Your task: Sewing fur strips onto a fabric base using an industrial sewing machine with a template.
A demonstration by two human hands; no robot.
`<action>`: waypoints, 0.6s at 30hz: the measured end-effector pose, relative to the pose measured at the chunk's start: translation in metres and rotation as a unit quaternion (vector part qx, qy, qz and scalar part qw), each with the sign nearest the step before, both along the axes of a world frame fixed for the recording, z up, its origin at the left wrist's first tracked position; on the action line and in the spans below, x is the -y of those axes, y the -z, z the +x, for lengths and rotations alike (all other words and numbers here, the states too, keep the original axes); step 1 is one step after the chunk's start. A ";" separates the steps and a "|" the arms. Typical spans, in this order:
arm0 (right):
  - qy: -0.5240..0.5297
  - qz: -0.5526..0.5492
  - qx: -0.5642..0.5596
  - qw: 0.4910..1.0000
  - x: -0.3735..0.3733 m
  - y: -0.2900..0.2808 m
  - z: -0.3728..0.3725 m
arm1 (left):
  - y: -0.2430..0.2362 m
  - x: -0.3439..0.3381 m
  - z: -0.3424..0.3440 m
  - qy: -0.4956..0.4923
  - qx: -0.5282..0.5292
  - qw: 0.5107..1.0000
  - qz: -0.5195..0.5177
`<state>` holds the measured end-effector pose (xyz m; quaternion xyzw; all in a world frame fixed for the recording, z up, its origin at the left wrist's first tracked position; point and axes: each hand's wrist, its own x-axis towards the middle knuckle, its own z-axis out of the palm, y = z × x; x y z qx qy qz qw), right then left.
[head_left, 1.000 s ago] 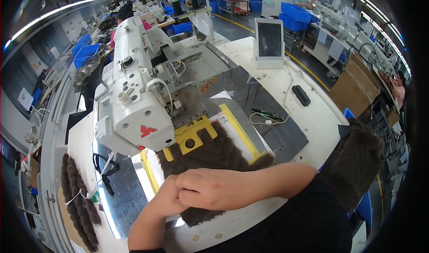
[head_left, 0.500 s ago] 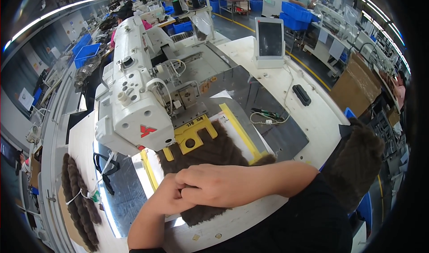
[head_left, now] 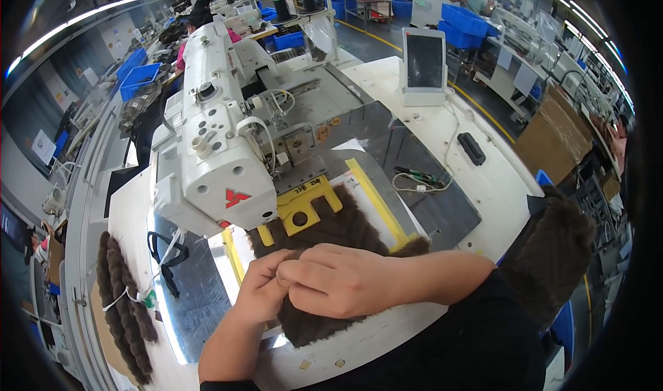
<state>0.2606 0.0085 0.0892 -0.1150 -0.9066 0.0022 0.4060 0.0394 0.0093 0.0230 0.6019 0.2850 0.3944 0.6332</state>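
My left hand (head_left: 261, 289) and my right hand (head_left: 333, 280) meet over a dark brown plush fabric piece (head_left: 331, 231). Fingers of both are curled in and pressed together at the tips; whatever they pinch is hidden. The fabric lies under a yellow notched template (head_left: 301, 213) with a round hole, at the foot of a white industrial sewing machine (head_left: 214, 173). Its near end hangs below my hands toward the table's front. Yellow strips (head_left: 376, 201) edge the white sheet beneath the fabric.
Brown fur strips (head_left: 124, 304) tied with white cord lie at left, near a black strap (head_left: 164, 260). Small thread snips (head_left: 418, 177), a black oblong holder (head_left: 471, 148) and a screen (head_left: 424, 63) stand right. More brown fur (head_left: 552, 260) hangs beside my right arm.
My hands have shifted slightly, the left thumb and fingers now reaching up to the right hand's fingertips. The whole view has moved a little; the fabric and template stay in place.
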 end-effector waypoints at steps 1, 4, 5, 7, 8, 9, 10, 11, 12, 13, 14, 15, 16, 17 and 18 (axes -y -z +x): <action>0.007 0.003 0.015 1.000 0.001 0.000 0.001 | -0.001 0.001 0.000 0.000 0.045 0.997 -0.055; -0.025 -0.091 0.056 0.994 -0.002 -0.004 0.005 | 0.003 0.001 0.004 -0.009 0.151 0.980 -0.133; -0.025 -0.092 0.056 0.994 -0.003 -0.006 0.007 | -0.001 0.001 0.005 -0.008 0.152 0.979 -0.133; -0.073 -0.202 0.010 0.977 -0.004 -0.007 0.010 | -0.012 0.000 0.007 -0.041 0.067 0.985 -0.151; -0.075 -0.202 0.009 0.977 -0.005 -0.008 0.011 | -0.011 0.001 0.006 -0.043 0.067 0.985 -0.151; -0.082 -0.216 0.027 0.973 -0.005 -0.009 0.013 | -0.007 0.001 0.004 -0.022 0.056 0.992 -0.110; -0.089 -0.230 0.045 0.968 -0.006 -0.009 0.014 | -0.003 0.002 0.002 0.000 0.045 0.997 -0.068; -0.088 -0.230 0.044 0.968 -0.005 -0.010 0.014 | 0.000 0.000 0.000 0.001 0.044 0.997 -0.068; -0.095 -0.245 0.050 0.964 -0.004 -0.010 0.014 | 0.004 -0.002 -0.005 0.025 0.023 0.997 -0.063; -0.101 -0.259 0.057 0.959 -0.004 -0.010 0.014 | 0.006 -0.004 -0.006 0.049 0.001 0.997 -0.058; -0.101 -0.260 0.056 0.959 -0.005 -0.009 0.014 | 0.004 -0.003 -0.004 0.049 0.001 0.997 -0.059; -0.099 -0.250 0.055 0.962 -0.006 -0.008 0.014 | 0.000 -0.002 -0.001 0.058 0.008 0.997 -0.043; -0.098 -0.240 0.054 0.964 -0.007 -0.007 0.014 | -0.001 -0.002 0.001 0.067 0.015 0.997 -0.027; -0.098 -0.240 0.053 0.964 -0.006 -0.008 0.013 | -0.002 -0.002 0.000 0.067 0.014 0.997 -0.027; -0.073 -0.213 0.049 0.973 -0.004 -0.008 0.012 | -0.002 -0.001 -0.001 0.058 0.006 0.998 -0.034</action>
